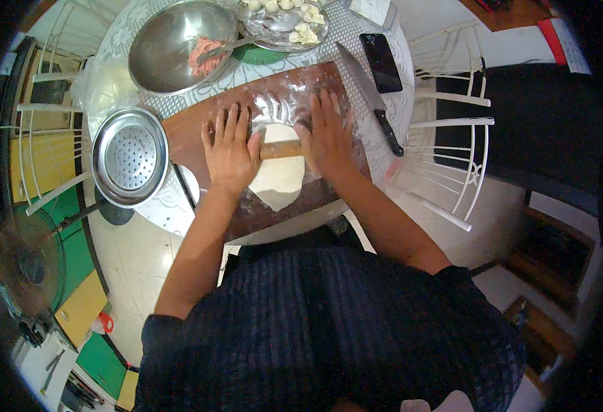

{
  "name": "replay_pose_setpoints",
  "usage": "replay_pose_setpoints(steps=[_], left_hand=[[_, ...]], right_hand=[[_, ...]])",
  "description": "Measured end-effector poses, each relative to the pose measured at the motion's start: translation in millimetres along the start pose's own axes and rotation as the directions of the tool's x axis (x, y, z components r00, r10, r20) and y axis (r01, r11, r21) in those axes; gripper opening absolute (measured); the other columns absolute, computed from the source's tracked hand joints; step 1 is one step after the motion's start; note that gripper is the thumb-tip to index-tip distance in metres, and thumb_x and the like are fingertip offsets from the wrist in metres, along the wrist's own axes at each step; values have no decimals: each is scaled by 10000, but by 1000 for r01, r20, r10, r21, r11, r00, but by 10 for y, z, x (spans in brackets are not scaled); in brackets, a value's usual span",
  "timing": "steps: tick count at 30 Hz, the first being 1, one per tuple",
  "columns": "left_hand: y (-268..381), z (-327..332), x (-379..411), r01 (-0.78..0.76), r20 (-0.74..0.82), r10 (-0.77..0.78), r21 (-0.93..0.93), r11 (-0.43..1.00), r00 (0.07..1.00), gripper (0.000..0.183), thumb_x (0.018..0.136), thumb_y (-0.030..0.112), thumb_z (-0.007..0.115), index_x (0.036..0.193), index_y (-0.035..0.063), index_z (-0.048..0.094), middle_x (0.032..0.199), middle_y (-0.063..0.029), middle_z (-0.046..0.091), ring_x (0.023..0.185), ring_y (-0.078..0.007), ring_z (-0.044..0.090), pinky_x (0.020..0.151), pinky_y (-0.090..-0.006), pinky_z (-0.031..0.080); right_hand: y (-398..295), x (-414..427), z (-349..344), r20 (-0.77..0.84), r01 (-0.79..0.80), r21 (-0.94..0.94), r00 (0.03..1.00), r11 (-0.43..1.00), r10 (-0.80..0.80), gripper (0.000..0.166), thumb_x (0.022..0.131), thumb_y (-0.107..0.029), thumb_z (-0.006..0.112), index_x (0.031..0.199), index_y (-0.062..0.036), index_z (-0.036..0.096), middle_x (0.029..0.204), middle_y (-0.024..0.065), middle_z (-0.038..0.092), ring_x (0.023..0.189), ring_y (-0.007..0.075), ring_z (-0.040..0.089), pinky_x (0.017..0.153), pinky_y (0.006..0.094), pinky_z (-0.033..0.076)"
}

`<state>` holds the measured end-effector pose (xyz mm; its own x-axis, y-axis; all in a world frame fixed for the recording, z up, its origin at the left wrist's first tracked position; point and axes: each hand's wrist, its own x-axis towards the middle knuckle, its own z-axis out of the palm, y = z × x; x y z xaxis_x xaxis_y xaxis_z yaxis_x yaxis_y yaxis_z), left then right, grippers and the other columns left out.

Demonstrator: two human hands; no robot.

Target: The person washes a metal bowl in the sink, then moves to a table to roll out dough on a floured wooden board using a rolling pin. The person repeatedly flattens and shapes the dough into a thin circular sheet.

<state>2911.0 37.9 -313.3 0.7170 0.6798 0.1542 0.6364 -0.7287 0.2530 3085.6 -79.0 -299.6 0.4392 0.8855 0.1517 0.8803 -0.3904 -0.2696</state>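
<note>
A flattened sheet of pale dough (278, 180) lies on a floured brown board (198, 123). Across the dough runs a wooden rolling pin (282, 150); only its middle shows between my hands. My left hand (231, 149) lies palm down over the pin's left end, fingers spread, thumb beside the dough. Over the right end rests my right hand (327, 139), also palm down with extended fingers. Both hands hide the ends of the pin, and neither is seen to curl around it. White flour is scattered on the board beyond the dough.
A large knife (366, 85) and a black phone (381, 63) lie right of the board. Behind it are a steel bowl (157, 56) with pink filling (209, 54) and a plate of dumplings (304, 33). At left stands a perforated steel pan (130, 157).
</note>
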Motion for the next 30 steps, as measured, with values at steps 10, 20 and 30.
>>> replay_pose_setpoints(steps=[10,20,30], left_hand=[[-148,76,597,47,-3,-47,-71,996,999,531,1001,408,362,1423,92,423,1507,-113,389,1398,-323,340,1136,-527,224],[-46,23,159,-6,4,6,48,999,1000,564,994,409,358,1476,117,358,1542,-115,326,1443,-306,252,1146,-578,152],[216,-341,-740,-53,111,50,18,998,992,569,991,403,398,1467,92,372,1521,-122,363,1427,-301,290,1139,-617,94]], right_hand=[[38,587,12,56,-12,-150,998,989,20,562,927,-336,570,1384,-46,419,1474,179,386,1386,375,329,1091,637,216],[30,212,79,-167,49,63,985,997,-38,636,884,-307,618,1404,-9,404,1495,179,353,1382,380,329,1087,635,215],[113,-903,-90,43,185,107,981,977,-190,634,872,-284,645,1391,-13,400,1447,179,403,1364,357,352,1111,564,252]])
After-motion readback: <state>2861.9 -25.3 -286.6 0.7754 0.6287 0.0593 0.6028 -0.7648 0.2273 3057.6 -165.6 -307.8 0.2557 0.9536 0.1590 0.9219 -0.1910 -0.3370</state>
